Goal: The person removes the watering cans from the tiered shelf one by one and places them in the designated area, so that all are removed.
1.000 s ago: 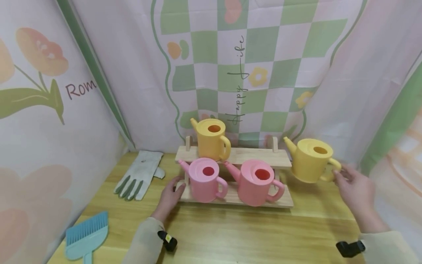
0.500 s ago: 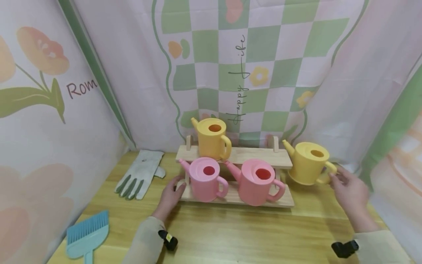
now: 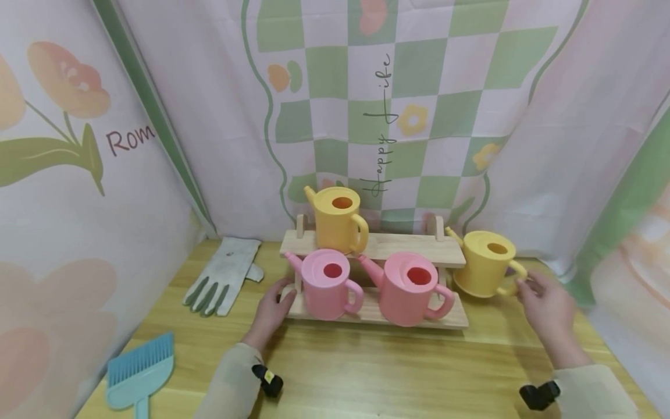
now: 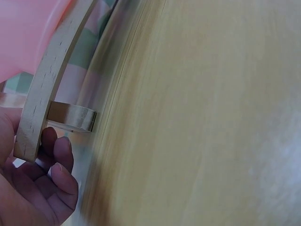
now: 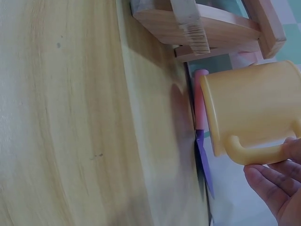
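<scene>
By the handle, my right hand (image 3: 549, 305) pinches a yellow watering can (image 3: 478, 267) just right of a two-tier wooden rack (image 3: 413, 248). The right wrist view shows the can (image 5: 256, 103) held off the table, fingers (image 5: 270, 183) at its handle. My left hand (image 3: 271, 311) grips the left end of the rack's lower board, thumb and curled fingers around it, as the left wrist view confirms at the board end (image 4: 35, 122). On the upper tier stands another yellow watering can (image 3: 335, 224). Two pink watering cans, left (image 3: 324, 291) and right (image 3: 403, 297), occupy the lower tier.
A white-and-green glove (image 3: 225, 276) lies left of the rack. Nearer on the left is a blue brush (image 3: 141, 372). Behind the held can, a purple tool (image 5: 203, 162) with a pink handle lies by the curtain. Patterned curtain (image 3: 419, 134) closes off the back.
My right hand has moved left and slightly down with the yellow watering can, bringing it closer to the rack. The left hand keeps its grip on the rack.
</scene>
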Motion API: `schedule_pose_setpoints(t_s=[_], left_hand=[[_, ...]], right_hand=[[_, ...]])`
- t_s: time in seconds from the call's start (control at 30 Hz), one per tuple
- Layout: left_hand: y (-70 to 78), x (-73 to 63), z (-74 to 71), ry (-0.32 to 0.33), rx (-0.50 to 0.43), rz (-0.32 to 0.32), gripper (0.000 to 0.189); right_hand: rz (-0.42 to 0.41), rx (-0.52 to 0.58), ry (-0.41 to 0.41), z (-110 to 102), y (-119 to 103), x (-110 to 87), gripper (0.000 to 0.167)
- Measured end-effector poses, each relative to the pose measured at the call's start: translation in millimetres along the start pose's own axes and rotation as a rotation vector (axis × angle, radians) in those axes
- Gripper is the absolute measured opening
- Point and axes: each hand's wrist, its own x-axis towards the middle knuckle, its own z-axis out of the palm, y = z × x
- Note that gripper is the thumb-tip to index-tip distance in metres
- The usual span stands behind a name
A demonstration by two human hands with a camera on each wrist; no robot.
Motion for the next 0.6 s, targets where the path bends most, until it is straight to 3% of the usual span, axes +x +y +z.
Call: schedule_pose_setpoints(t_s=[0.6], left_hand=[[-0.2, -0.4, 0.7, -0.003, 0.002, -0.01, 0.045]], right_hand=[[0.017, -0.033, 0.017, 15, 13, -1.6, 0.045]])
